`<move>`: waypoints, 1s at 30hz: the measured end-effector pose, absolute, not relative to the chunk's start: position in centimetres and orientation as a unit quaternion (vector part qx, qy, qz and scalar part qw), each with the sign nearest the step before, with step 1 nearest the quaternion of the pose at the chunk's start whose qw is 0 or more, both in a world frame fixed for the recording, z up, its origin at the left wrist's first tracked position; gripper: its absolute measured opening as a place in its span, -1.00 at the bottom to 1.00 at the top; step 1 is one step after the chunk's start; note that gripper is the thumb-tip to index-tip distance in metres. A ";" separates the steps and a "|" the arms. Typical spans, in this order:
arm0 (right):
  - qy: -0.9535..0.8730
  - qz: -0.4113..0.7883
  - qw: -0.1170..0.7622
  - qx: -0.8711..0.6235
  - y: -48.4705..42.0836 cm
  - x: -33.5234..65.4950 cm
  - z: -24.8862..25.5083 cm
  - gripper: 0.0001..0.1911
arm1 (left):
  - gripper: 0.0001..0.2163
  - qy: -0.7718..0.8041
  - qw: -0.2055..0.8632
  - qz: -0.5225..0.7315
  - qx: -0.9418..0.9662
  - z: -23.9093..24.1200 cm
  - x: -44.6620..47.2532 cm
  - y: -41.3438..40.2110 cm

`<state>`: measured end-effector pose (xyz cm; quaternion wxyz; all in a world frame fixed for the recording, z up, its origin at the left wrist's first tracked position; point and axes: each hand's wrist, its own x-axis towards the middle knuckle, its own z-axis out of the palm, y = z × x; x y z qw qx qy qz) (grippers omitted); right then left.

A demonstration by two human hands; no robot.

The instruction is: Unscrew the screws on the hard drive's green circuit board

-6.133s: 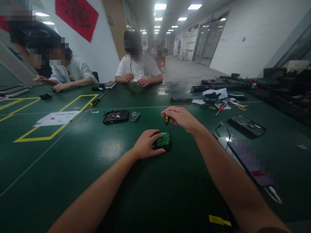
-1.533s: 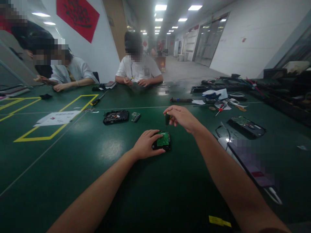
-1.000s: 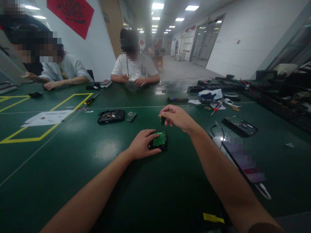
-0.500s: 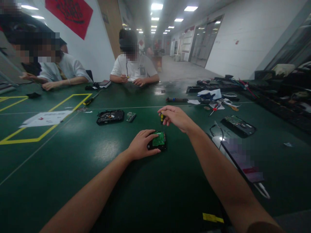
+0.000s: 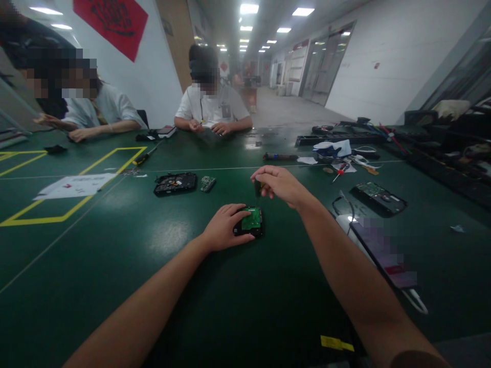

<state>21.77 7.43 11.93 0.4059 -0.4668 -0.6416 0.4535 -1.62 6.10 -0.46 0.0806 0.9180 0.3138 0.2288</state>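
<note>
A hard drive with a green circuit board (image 5: 251, 219) lies on the dark green table in front of me. My left hand (image 5: 225, 228) is wrapped round its left side, thumb along the near edge and fingers over the far edge and board. Above its far right corner, my right hand (image 5: 276, 185) pinches a screwdriver (image 5: 258, 189) with a dark and yellow handle, held upright. The thin shaft points down at the drive; whether its tip touches a screw is too small to tell. Left of the drive lie an opened black drive casing (image 5: 175, 183) and a small circuit board (image 5: 207, 183).
On the right are another hard drive (image 5: 379, 198), a phone (image 5: 381, 253) with a white cable, and a red screwdriver (image 5: 340, 173). A yellow-black screwdriver (image 5: 142, 156) and a paper sheet (image 5: 76, 186) lie left. Two people sit across the table.
The screwdriver handle has turned in my right fingers, showing less yellow than before. My left hand stays on the drive. The whole view has shifted slightly.
</note>
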 end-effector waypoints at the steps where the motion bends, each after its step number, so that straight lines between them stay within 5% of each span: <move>1: -0.643 0.449 0.405 -0.469 7.4 21.8 12.0 -0.86 | -0.33 0.314 0.081 0.229 0.918 -0.5 -1.6 6.1; 12: -0.619 0.464 0.423 -0.472 7.6 21.8 11.8 -0.97 | -0.31 0.317 0.085 0.225 0.918 -0.3 -1.6 6.0; 30: -0.629 0.468 0.414 -0.463 7.7 21.6 11.6 -0.88 | -0.32 0.317 0.090 0.228 0.916 -0.3 -1.6 6.0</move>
